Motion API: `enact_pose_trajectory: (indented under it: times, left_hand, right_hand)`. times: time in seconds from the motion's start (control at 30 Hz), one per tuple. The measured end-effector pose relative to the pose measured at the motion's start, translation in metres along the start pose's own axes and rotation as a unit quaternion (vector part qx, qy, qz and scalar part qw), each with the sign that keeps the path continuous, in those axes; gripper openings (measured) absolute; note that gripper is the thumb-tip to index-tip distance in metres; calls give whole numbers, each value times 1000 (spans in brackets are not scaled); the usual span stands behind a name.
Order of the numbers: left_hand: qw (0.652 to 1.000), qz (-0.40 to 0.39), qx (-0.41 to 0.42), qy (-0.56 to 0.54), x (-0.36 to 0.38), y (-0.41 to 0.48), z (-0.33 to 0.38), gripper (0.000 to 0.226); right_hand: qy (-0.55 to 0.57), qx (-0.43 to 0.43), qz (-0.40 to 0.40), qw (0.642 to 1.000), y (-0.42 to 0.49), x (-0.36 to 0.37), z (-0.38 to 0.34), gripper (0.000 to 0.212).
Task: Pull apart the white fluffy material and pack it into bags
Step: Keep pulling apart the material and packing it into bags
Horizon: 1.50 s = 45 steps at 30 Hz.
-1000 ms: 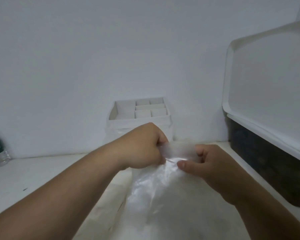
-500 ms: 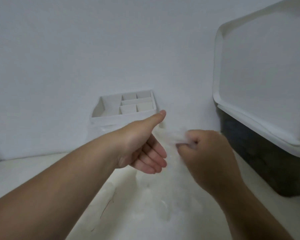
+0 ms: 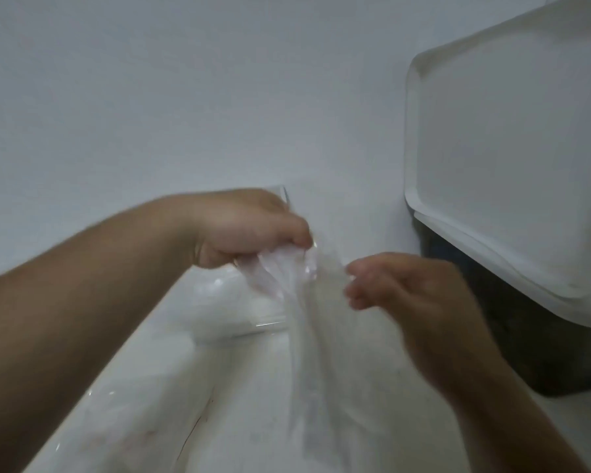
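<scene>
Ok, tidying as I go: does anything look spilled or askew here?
No spill shows. The white lid sits tilted on the dark bin; a thin dark streak marks the table near the left hand's clear bag.

Dim, cool and diffuse, with a grey cast over the wall (image 3: 185,97). Deep shade under the white lid (image 3: 509,165) at the counter's (image 3: 260,387) right edge. Small glints on the clear bag (image 3: 287,271). Smeared by motion at the right hand (image 3: 400,295), less at the left hand (image 3: 246,230). Soft and grainy throughout, bowed toward the frame edges.
</scene>
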State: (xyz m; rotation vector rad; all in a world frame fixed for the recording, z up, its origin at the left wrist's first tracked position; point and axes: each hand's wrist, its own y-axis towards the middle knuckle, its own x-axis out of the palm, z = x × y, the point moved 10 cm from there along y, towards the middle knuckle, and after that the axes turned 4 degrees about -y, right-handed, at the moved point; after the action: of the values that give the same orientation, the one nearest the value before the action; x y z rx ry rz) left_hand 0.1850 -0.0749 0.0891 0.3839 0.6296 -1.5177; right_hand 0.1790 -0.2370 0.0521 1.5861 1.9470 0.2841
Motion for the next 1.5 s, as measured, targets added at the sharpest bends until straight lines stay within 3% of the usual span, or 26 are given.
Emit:
enact_pose_trajectory:
  times: [0.07, 0.13, 0.2, 0.3, 0.37, 0.43, 0.5, 0.6, 0.73, 0.8, 0.87, 0.93, 0.97, 1.13, 1.37, 1.43, 1.5]
  left_hand:
    - [997, -31, 64, 9, -13, -7, 28, 15]
    - [993, -45, 113, 1, -28, -14, 48, 23]
    - [990, -26, 140, -6, -51, -17, 56, 27]
    - [988, 29, 149, -28, -83, -16, 41, 18]
    - [990, 60, 121, -35, -101, -12, 13, 20]
    - [992, 87, 76, -47, -115, -10, -25, 19]
    - [989, 124, 21, -74, -129, -11, -70, 19]
    - [981, 173, -49, -72, -135, -15, -127, 21]
    - [967, 233, -89, -49, -136, -16, -178, 29]
    - [965, 246, -84, -22, -132, -12, -183, 28]
    - [960, 265, -83, 40, -133, -11, -182, 33]
    - [952, 277, -83, 101, -136, -10, -179, 36]
    - [949, 278, -83, 124, -136, -8, -178, 34]
    - [941, 277, -93, 173, -139, -4, -180, 25]
    - [930, 305, -118, 170, -151, -16, -179, 10]
    - [895, 381, -43, 227, -156, -36, -148, 25]
    - [864, 412, 136, 256, -141, -52, -99, 32]
  right_hand:
    - [52, 66, 82, 993, 7, -27, 35, 33]
    - [123, 160, 6, 979, 11, -11, 65, 69]
    - [284, 235, -99, 924, 10, 22, 80, 96]
    - [450, 230, -186, 843, 18, 46, 58, 69]
    - [473, 219, -184, 834, 32, 56, 41, 39]
    - [380, 230, -143, 885, 56, 60, 36, 19]
    - [269, 229, -121, 928, 82, 64, 34, 13]
    - [109, 237, -115, 958, 103, 74, 33, 19]
    - [-125, 197, -91, 968, 119, 95, 30, 31]
    - [-292, 101, -20, 951, 121, 88, 11, 38]
    - [-330, -71, 11, 941, 104, 101, -32, 30]
    - [-341, -211, -38, 915, 81, 131, -64, 16]
    - [-364, -228, -76, 900, 76, 145, -64, 14]
    - [-425, -108, -309, 844, 81, 188, -12, 43]
    - [-464, -112, -423, 770, 85, 218, 12, 51]
    - [-468, -124, -446, 753, 85, 225, 20, 48]
    - [-472, -139, -460, 739, 84, 231, 26, 44]
